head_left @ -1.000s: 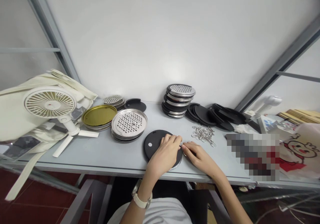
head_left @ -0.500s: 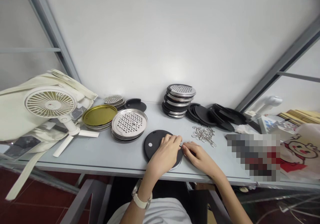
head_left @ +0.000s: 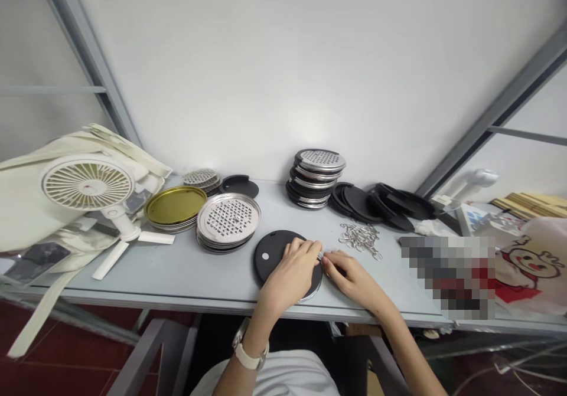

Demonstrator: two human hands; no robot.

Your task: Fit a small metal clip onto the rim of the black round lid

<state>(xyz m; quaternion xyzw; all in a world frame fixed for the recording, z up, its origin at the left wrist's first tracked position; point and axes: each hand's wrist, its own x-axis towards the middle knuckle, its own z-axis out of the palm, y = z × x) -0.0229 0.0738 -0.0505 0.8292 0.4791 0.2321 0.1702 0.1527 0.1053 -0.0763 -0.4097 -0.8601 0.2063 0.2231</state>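
A white fan (head_left: 87,183) stands on splayed legs at the left of the table (head_left: 212,269), in front of a cream bag (head_left: 26,207) whose strap (head_left: 42,319) hangs past the front edge. At the right lies a pale bag (head_left: 551,239) printed with a cartoon figure, beside a pixelated patch; yellowish boards (head_left: 527,207) lie behind it. Grey metal posts (head_left: 500,110) flank the white wall (head_left: 266,59)

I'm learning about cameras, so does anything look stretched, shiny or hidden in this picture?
Head view: the metal poles slant outward, probably from a wide lens; head view: soft glare on the wall; head view: big square blocks hide something at the right.
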